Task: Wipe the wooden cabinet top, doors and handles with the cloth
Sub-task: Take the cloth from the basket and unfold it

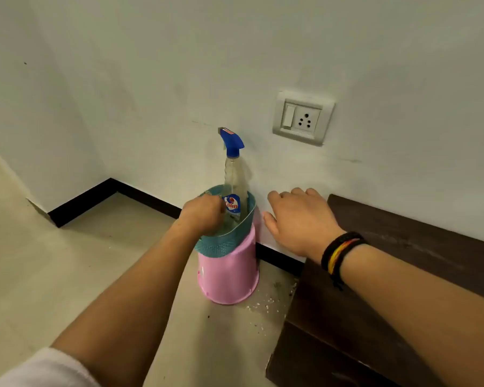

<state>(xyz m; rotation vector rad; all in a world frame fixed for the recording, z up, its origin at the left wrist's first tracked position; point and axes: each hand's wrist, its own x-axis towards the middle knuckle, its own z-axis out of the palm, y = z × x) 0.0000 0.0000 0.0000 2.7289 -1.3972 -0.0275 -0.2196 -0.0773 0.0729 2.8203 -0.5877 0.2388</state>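
Observation:
A dark wooden cabinet (402,247) stands against the wall at the right, its top dusty. My left hand (201,215) reaches down into a teal mesh basket (221,245) that sits on an upturned pink bucket (229,275); its fingers are curled inside and hidden, so what they hold cannot be seen. A clear spray bottle with a blue trigger head (232,169) stands upright in the basket beside that hand. My right hand (299,219) hovers with fingers spread near the cabinet's left end, holding nothing. No cloth is visible.
A white wall with a switch and socket plate (303,117) rises behind. A black skirting board (101,196) runs along the beige floor. Crumbs and debris (266,303) lie on the floor between the bucket and the cabinet.

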